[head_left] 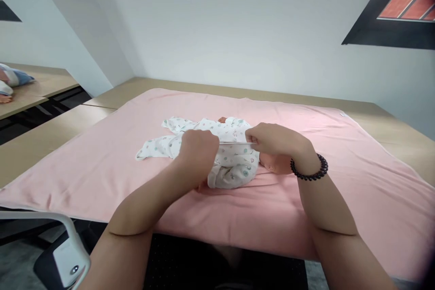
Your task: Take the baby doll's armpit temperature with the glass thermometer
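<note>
What looks like a baby doll point(282, 164) lies on a pink blanket point(136, 195), its head to the right and partly hidden by my right wrist. It wears a white romper point(237, 159) with small coloured prints, the legs spread to the left. My left hand point(200, 147) is closed on the front edge of the romper near the waist. At the neck end, my right hand point(272, 138) pinches the same edge. Between both hands the edge is drawn into a straight, taut line. One small doll hand shows beyond the romper.
The blanket covers most of a wooden table point(367, 120) against a white wall. To the left, another table point(54, 77) bears a clothed figure point(16, 78). A white curved frame point(70, 240) stands at the lower left. A dark-framed window is at the upper right.
</note>
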{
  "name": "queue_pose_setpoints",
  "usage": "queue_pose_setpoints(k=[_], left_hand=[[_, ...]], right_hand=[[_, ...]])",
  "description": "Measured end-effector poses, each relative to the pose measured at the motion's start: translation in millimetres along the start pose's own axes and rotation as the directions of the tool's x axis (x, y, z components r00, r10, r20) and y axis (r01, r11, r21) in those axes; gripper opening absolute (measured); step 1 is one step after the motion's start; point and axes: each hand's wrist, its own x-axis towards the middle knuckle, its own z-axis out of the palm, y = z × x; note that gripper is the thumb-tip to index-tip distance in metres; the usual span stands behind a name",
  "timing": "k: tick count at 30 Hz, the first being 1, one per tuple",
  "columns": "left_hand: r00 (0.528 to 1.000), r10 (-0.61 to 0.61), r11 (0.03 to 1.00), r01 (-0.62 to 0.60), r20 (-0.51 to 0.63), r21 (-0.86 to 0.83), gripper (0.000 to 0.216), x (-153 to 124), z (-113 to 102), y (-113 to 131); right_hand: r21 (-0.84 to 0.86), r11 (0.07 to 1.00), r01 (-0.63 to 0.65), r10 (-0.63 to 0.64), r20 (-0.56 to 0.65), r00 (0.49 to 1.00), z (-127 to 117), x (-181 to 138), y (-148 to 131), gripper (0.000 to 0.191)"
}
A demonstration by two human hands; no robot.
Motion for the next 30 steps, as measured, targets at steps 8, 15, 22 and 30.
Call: queue_pose_setpoints(k=[8, 15, 22, 30], left_hand=[[0.995, -0.085, 0.956, 0.066, 0.055, 0.287, 0.022, 59, -36, -25], [0.945, 0.323, 0.944, -0.325, 0.046, 0.052, 0.03, 79, 8, 4], [0.945, 0.326, 0.945, -0.324, -0.034, 0.047, 0.028, 91, 59, 15], [0.964, 0.253, 0.967, -0.251, -0.082, 0.034, 0.026, 94, 67, 17]], right_hand=[[0.106, 0.991, -0.086, 0.086, 0.003, 0.996, 6, 20, 34, 0.016], [0.104, 0.99, -0.093, 0.092, 0.01, 0.996, 9, 27, 42, 0.016], [0.019, 0.994, -0.105, 0.102, 0.116, 0.988, 7, 29, 35, 0.01], [-0.048, 0.988, -0.144, 0.147, 0.09, 0.985, 15, 34, 32, 0.016]])
